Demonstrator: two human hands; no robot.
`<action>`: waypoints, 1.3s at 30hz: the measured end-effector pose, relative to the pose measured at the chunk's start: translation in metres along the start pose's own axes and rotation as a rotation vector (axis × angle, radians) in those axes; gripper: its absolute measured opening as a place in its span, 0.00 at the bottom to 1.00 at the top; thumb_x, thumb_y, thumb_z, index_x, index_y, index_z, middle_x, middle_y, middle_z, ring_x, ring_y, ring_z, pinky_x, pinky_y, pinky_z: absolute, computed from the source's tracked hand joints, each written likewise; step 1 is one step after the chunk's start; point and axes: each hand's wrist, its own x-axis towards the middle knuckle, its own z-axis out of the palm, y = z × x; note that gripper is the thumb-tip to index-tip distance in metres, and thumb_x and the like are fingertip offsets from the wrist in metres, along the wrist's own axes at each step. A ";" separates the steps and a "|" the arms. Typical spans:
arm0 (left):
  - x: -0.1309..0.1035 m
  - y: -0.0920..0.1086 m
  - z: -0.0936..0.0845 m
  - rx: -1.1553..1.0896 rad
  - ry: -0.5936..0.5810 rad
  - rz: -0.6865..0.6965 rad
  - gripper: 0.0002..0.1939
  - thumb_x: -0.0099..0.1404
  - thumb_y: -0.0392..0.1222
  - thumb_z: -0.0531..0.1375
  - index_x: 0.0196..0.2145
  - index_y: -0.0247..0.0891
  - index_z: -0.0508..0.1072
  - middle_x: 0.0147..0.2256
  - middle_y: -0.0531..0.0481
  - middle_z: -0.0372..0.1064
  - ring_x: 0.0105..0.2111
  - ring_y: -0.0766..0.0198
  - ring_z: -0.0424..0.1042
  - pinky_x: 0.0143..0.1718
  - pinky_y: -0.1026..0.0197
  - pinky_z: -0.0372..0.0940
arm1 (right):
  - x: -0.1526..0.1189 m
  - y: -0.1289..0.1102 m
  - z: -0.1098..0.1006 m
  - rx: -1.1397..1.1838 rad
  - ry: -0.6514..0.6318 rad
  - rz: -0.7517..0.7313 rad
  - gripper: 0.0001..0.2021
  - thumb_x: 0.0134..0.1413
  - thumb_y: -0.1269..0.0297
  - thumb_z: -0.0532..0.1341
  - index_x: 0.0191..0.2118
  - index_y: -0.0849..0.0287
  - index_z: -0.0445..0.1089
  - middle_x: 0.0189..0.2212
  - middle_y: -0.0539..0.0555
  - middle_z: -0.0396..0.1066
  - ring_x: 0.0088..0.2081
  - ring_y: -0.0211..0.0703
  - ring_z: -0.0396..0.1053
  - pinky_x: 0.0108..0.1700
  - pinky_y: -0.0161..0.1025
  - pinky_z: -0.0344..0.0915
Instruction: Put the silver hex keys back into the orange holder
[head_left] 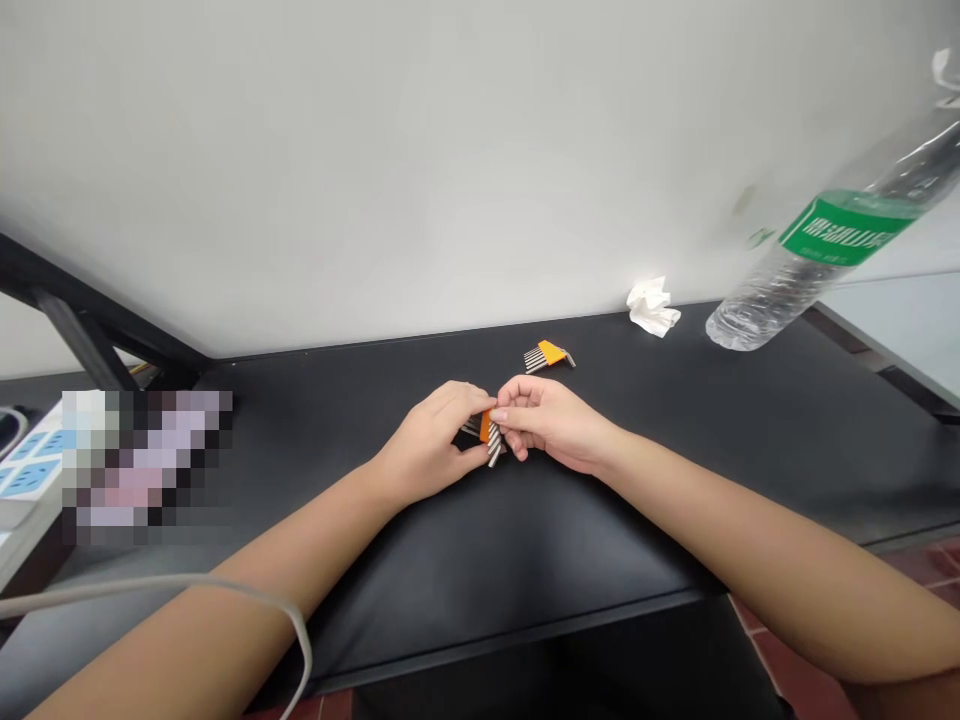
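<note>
Over the middle of the black surface, my left hand [424, 445] grips a hex key set [485, 426] between thumb and fingers. The set has an orange plastic holder, and its silver keys stick out in a row toward the right. My right hand [555, 425] is closed in a pinch, thumb and fingertips at the upper right of that holder, where the key ends are. Which key the pinch covers is hidden by the fingers. Just beyond my right hand lies a second hex key set [551, 352], also with an orange holder and silver keys.
Crumpled white tissue [652, 306] lies against the pale wall. To its right stands a clear plastic bottle [814, 255] with a green label. On the left are a white power strip [34, 462] and a blurred-out item [154, 460]. A white cable [187, 580] crosses above my left forearm.
</note>
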 end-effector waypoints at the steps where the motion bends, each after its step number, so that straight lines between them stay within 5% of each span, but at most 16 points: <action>1: 0.000 0.000 0.000 0.001 -0.002 0.017 0.19 0.64 0.38 0.65 0.52 0.43 0.70 0.46 0.46 0.76 0.50 0.55 0.75 0.55 0.49 0.70 | 0.001 0.001 0.001 -0.045 0.003 0.000 0.19 0.49 0.54 0.75 0.35 0.57 0.66 0.21 0.45 0.70 0.22 0.34 0.66 0.25 0.33 0.66; 6: 0.000 0.000 -0.001 -0.001 -0.044 -0.070 0.20 0.63 0.40 0.66 0.52 0.42 0.71 0.48 0.46 0.76 0.47 0.57 0.76 0.50 0.55 0.73 | 0.001 -0.003 -0.005 -0.502 0.125 -0.065 0.13 0.59 0.54 0.66 0.35 0.56 0.67 0.22 0.46 0.67 0.22 0.37 0.64 0.25 0.35 0.64; 10: 0.001 -0.010 -0.006 -0.017 -0.035 -0.270 0.22 0.60 0.49 0.69 0.50 0.41 0.74 0.46 0.48 0.77 0.43 0.58 0.77 0.47 0.55 0.74 | 0.001 -0.015 -0.036 -1.148 0.376 -0.443 0.06 0.61 0.62 0.62 0.41 0.58 0.72 0.43 0.57 0.72 0.43 0.47 0.71 0.50 0.46 0.69; 12: 0.001 -0.019 -0.009 -0.026 0.024 -0.344 0.23 0.60 0.51 0.69 0.50 0.40 0.75 0.43 0.48 0.78 0.40 0.59 0.78 0.46 0.55 0.74 | 0.003 -0.017 -0.057 -1.317 0.468 -0.494 0.13 0.61 0.64 0.61 0.51 0.58 0.73 0.54 0.62 0.69 0.55 0.54 0.68 0.59 0.51 0.65; 15: 0.001 -0.033 -0.014 0.023 0.069 -0.418 0.24 0.60 0.53 0.69 0.51 0.41 0.75 0.44 0.48 0.79 0.41 0.57 0.78 0.47 0.53 0.74 | 0.008 -0.016 -0.082 -1.458 0.478 -0.350 0.23 0.62 0.64 0.61 0.62 0.56 0.67 0.66 0.62 0.60 0.63 0.61 0.61 0.62 0.58 0.61; 19: 0.000 -0.045 -0.019 0.210 -0.017 -0.367 0.23 0.62 0.49 0.66 0.53 0.41 0.74 0.49 0.44 0.77 0.48 0.48 0.76 0.51 0.45 0.72 | 0.011 -0.009 -0.085 -1.556 0.358 -0.318 0.19 0.65 0.68 0.57 0.59 0.55 0.70 0.62 0.60 0.67 0.60 0.58 0.64 0.60 0.56 0.63; 24: 0.000 -0.052 -0.018 0.293 -0.112 -0.332 0.23 0.64 0.48 0.64 0.56 0.43 0.73 0.51 0.42 0.76 0.51 0.45 0.74 0.51 0.43 0.70 | 0.006 -0.006 -0.062 -1.460 0.273 -0.373 0.12 0.64 0.67 0.60 0.51 0.58 0.73 0.51 0.59 0.70 0.52 0.50 0.68 0.56 0.46 0.66; 32: 0.002 -0.051 -0.016 0.311 -0.192 -0.328 0.27 0.69 0.58 0.60 0.60 0.43 0.70 0.57 0.39 0.72 0.56 0.42 0.69 0.53 0.40 0.66 | -0.005 -0.009 -0.041 -1.357 0.119 -0.298 0.19 0.60 0.67 0.62 0.56 0.55 0.67 0.53 0.59 0.66 0.49 0.48 0.69 0.50 0.42 0.67; 36: 0.003 -0.047 -0.017 0.333 -0.180 -0.325 0.27 0.71 0.58 0.57 0.61 0.41 0.69 0.58 0.39 0.70 0.57 0.43 0.68 0.54 0.41 0.64 | -0.005 -0.007 -0.041 -1.352 0.147 -0.267 0.18 0.59 0.71 0.60 0.54 0.56 0.67 0.49 0.58 0.68 0.43 0.44 0.70 0.46 0.40 0.66; 39: 0.004 -0.036 -0.018 0.358 -0.066 -0.260 0.22 0.72 0.54 0.57 0.57 0.39 0.71 0.56 0.39 0.71 0.56 0.45 0.68 0.54 0.44 0.64 | -0.004 -0.003 -0.035 -1.355 0.175 -0.273 0.15 0.59 0.70 0.61 0.52 0.57 0.67 0.44 0.56 0.69 0.41 0.44 0.69 0.43 0.40 0.65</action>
